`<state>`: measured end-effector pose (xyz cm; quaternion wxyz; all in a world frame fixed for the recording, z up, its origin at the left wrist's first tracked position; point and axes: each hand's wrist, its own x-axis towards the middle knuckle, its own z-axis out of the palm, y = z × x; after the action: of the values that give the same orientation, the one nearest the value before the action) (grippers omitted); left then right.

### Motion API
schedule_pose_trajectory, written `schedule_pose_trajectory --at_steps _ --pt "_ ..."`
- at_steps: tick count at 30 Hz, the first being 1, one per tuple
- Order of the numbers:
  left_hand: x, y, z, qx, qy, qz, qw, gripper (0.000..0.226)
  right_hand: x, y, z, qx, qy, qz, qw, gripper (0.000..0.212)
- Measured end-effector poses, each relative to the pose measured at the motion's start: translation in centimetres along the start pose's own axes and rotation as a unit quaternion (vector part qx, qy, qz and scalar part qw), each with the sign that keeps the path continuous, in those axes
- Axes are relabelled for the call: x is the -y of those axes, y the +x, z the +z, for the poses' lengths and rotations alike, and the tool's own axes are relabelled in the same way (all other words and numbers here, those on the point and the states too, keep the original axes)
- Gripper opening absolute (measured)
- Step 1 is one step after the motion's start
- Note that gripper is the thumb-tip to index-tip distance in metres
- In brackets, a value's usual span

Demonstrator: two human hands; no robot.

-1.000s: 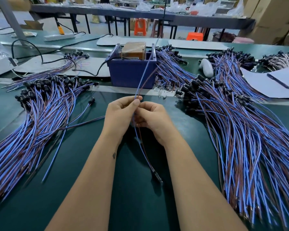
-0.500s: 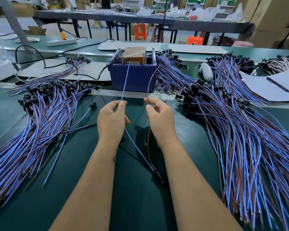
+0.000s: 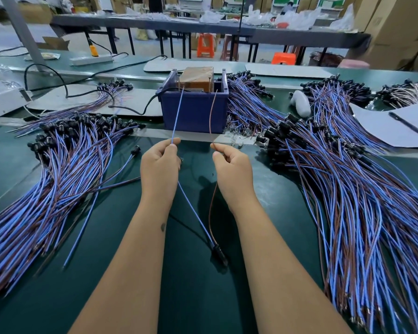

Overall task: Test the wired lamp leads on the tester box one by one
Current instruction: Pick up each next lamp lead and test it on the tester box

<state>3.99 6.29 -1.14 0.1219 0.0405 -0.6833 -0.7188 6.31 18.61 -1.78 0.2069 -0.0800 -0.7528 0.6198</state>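
L hand (image 3: pixel 160 165) grip pinches blue lead (image 3: pixel 176 116), R hand (image 3: pixel 232 168) pinches brown lead (image 3: pixel 211 116); tips at tester box (image 3: pixel 194 112), contact unclear.

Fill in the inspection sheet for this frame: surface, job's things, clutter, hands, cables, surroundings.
Surface: dark green bench mat.
Job's things: blue tester box at the far edge; blue lead and brown lead reach up to its top, joined at a black lamp holder lying on the mat.
Clutter: lead bundles left and right; paper with pen; white object.
Hands: left hand pinches the blue lead, right hand the brown.
Cables: black cord runs to the box; power strip behind.
Surroundings: tables, orange stools, cartons.
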Motion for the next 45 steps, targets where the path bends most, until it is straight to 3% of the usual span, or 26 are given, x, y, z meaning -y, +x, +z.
schedule_pose_trajectory --at_steps 25,45 --pt "0.9 1.0 0.2 0.006 0.033 0.006 0.999 0.023 0.3 -0.4 0.2 0.033 -0.004 0.011 0.999 0.030" --pt "1.1 1.2 -0.1 0.003 0.063 0.027 0.998 0.024 0.4 -0.3 0.0 -0.018 0.000 0.027 0.999 0.021"
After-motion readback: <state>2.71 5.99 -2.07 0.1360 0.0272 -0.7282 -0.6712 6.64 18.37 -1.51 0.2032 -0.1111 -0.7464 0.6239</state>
